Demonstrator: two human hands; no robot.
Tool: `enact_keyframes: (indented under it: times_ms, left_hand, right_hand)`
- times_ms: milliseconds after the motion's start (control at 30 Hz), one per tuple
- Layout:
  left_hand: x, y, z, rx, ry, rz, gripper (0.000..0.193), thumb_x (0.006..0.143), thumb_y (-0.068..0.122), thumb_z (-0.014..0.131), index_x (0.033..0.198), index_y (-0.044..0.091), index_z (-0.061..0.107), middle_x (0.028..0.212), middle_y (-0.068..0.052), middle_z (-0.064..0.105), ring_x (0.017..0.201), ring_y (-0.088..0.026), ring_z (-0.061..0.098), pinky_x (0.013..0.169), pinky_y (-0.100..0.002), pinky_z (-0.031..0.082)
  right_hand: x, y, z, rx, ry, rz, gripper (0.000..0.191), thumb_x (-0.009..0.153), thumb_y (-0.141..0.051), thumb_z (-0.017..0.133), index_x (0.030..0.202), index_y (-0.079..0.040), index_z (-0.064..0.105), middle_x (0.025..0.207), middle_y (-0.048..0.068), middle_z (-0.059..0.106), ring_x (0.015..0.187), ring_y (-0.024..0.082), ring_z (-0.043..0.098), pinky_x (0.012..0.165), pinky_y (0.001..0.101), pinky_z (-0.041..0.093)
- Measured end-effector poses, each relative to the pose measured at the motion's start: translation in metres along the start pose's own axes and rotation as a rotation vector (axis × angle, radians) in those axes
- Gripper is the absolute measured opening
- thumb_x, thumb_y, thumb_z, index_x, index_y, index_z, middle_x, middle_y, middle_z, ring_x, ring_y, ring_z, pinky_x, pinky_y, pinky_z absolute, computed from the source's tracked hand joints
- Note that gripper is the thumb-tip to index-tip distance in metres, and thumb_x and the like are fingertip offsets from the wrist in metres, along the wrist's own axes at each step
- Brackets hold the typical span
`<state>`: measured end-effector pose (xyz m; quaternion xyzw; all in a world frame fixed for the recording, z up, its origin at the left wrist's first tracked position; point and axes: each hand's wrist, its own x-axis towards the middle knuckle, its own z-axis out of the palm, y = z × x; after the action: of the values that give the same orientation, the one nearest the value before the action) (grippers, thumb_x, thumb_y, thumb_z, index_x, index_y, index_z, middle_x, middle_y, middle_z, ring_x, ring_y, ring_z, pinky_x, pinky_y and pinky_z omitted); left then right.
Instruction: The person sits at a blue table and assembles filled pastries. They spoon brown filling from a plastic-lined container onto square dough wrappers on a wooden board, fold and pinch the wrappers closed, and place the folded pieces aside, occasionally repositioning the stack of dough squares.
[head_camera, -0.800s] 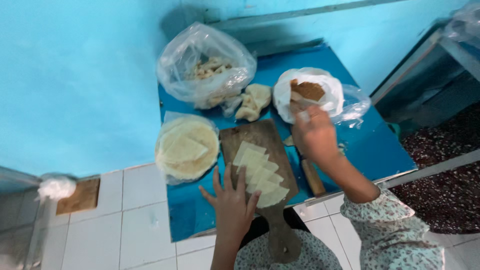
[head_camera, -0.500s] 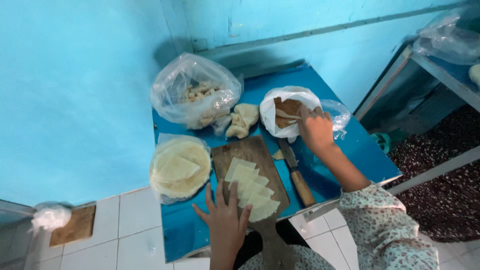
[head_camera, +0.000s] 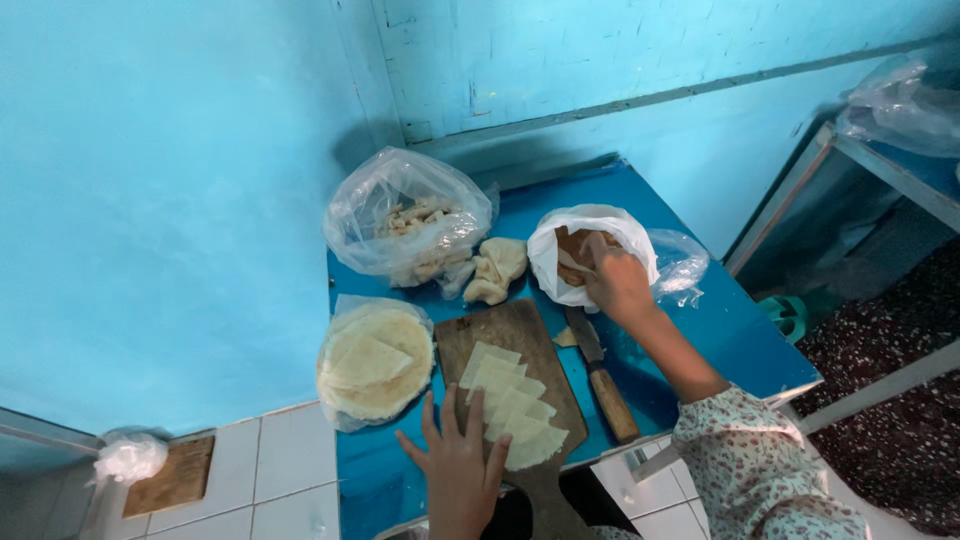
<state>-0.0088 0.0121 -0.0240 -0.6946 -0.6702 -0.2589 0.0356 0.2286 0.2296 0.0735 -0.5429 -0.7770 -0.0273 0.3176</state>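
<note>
Right hand (head_camera: 615, 280) has moved into the white bag (head_camera: 590, 225), fingers closed on brown filling (head_camera: 572, 248), while the open left hand (head_camera: 458, 465) still presses the cutting board (head_camera: 500, 335) beside the cut wrappers (head_camera: 512, 405).

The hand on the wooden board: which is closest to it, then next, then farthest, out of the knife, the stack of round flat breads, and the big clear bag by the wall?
From the left hand:
1. Stack of round flat breads, just up-left.
2. Knife, on the right, nearly as close, so a near call.
3. Big clear bag, far back by the wall.
</note>
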Motion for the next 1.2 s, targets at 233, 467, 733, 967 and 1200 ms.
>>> enact_keyframes:
  times_ms: [233,467,733,967,1200]
  left_hand:
    - [-0.001,-0.004,0.008,0.033,-0.039,-0.003,0.063,0.098,0.057,0.042,0.149,0.020,0.044,0.154,-0.018,0.029,0.147,-0.049,0.017,0.099,-0.088,0.001]
    - [0.000,-0.004,0.009,0.044,-0.132,-0.053,0.067,0.096,0.060,0.042,0.151,0.023,0.043,0.159,-0.016,0.026,0.147,-0.048,0.014,0.100,-0.088,0.000]
    - [0.000,-0.005,0.012,0.029,-0.138,-0.057,0.072,0.093,0.063,0.043,0.154,0.023,0.043,0.159,-0.017,0.027,0.148,-0.049,0.014,0.099,-0.090,0.000]
    - [-0.002,-0.005,0.019,0.033,-0.038,-0.010,0.069,0.095,0.062,0.044,0.149,0.020,0.044,0.157,-0.018,0.029,0.147,-0.049,0.016,0.099,-0.090,-0.001]
    - [0.001,0.004,0.007,-0.016,-0.025,-0.023,0.064,0.096,0.059,0.049,0.145,0.018,0.047,0.158,-0.018,0.030,0.147,-0.048,0.018,0.099,-0.090,0.001]
  right_hand:
    - [-0.002,0.013,0.006,0.336,0.258,-0.001,0.039,0.081,0.009,0.072,0.113,-0.002,0.054,0.105,0.018,0.074,0.090,0.037,0.074,0.070,0.0409,0.061]
    - [-0.009,0.018,0.008,0.318,0.439,-0.138,0.026,0.093,0.009,0.069,0.112,0.002,0.052,0.107,0.019,0.073,0.095,0.034,0.076,0.073,0.0368,0.063]
    - [-0.007,0.021,0.012,0.113,0.408,-0.193,0.026,0.093,0.007,0.067,0.115,0.001,0.055,0.102,0.019,0.072,0.088,0.038,0.073,0.072,0.0426,0.059]
    - [-0.002,0.023,0.015,0.332,0.412,-0.043,0.028,0.093,0.004,0.070,0.112,0.000,0.051,0.101,0.015,0.074,0.093,0.028,0.078,0.074,0.0353,0.064]
    - [-0.004,0.034,0.010,0.456,0.419,0.028,0.030,0.095,0.005,0.070,0.116,0.001,0.049,0.102,0.016,0.077,0.094,0.021,0.078,0.073,0.0306,0.063]
